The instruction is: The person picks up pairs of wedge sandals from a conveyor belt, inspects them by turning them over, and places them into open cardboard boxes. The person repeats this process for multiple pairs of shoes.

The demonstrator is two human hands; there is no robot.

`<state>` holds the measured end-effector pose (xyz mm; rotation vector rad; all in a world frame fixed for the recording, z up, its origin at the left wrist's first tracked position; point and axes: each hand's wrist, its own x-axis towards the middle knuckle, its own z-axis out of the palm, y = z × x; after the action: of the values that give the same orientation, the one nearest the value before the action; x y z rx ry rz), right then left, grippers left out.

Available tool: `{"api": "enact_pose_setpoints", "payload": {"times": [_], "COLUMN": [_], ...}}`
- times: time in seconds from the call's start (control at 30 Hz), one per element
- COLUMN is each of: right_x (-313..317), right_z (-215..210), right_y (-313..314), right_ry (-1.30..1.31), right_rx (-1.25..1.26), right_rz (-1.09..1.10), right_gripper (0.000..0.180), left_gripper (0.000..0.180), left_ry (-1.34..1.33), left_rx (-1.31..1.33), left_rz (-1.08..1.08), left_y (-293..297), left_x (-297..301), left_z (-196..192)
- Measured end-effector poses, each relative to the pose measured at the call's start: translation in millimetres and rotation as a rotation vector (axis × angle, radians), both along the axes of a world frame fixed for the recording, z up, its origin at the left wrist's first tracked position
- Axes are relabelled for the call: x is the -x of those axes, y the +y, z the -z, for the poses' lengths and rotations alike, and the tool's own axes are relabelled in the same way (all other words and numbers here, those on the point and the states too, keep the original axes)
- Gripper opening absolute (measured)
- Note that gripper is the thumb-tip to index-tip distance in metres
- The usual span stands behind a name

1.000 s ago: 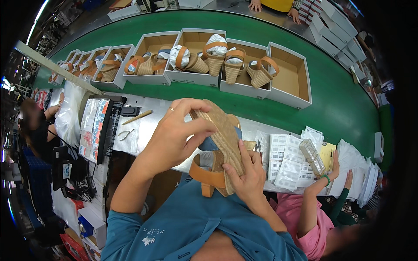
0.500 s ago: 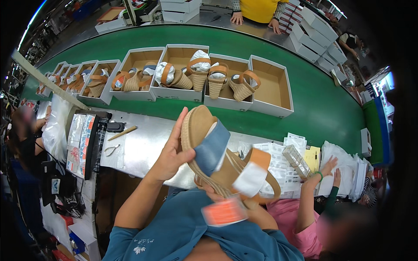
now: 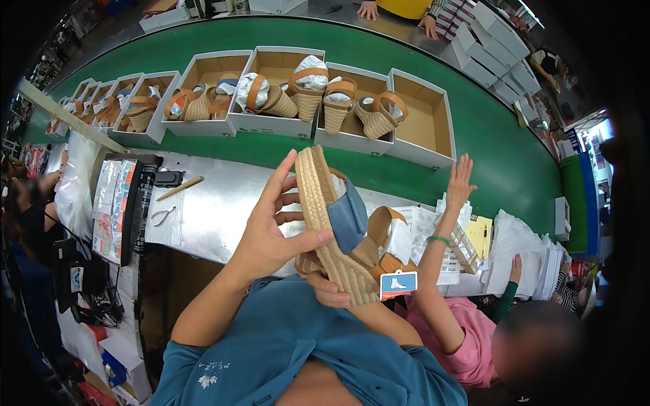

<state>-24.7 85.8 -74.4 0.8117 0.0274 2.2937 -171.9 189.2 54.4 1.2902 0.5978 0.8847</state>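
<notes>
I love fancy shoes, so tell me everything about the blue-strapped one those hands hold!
The shoe has a wide blue strap, with something white tucked under it, and a thick tan sole that looks like rope, braided near the toe and ribbed toward the heel. It is tilted, toe up. The left hand grips its front, thumb on the side; the right hand holds the heel. A tag shows beside the heel.

The sandal has a rough, matt wedge that looks like plaited fibre, a smooth, leathery strap with a faint sheen, and beside it a smooth card tag. The bench is glossy metal, the boxes matt cardboard. Thin, shiny plastic forms the bag; the shirt is matt cloth.
</notes>
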Motion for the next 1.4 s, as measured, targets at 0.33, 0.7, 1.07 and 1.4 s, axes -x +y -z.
{"api": "enact_pose_setpoints", "payload": {"times": [0.33,0.7,1.07,1.4], "right_x": [-77.1,-343.3,-388.7,-93.6], "right_z": [-55.4,-51.6,39.8,66.1], "right_y": [-1.1,183.3,189.7,45.4], "right_ry": [-0.876,-2.601,-3.640,-2.486], "right_rx": [0.364,0.575,0.310,0.192], "right_rz": [0.784,1.398,0.725,0.863], "right_gripper": [0.085,0.054,0.059,0.055], "left_gripper": [0.092,0.025,0.029,0.055], "left_ry": [0.144,-0.393,0.490,0.248], "left_rx": [-0.466,-1.059,0.012,0.825], "left_rz": [-0.242,-0.226,-0.179,0.057], "left_y": [23.6,-27.2,37.9,9.5], "left_x": [4.4,-60.4,10.7,-28.8], "left_z": [-18.3,-98.8,89.9,224.2]}}
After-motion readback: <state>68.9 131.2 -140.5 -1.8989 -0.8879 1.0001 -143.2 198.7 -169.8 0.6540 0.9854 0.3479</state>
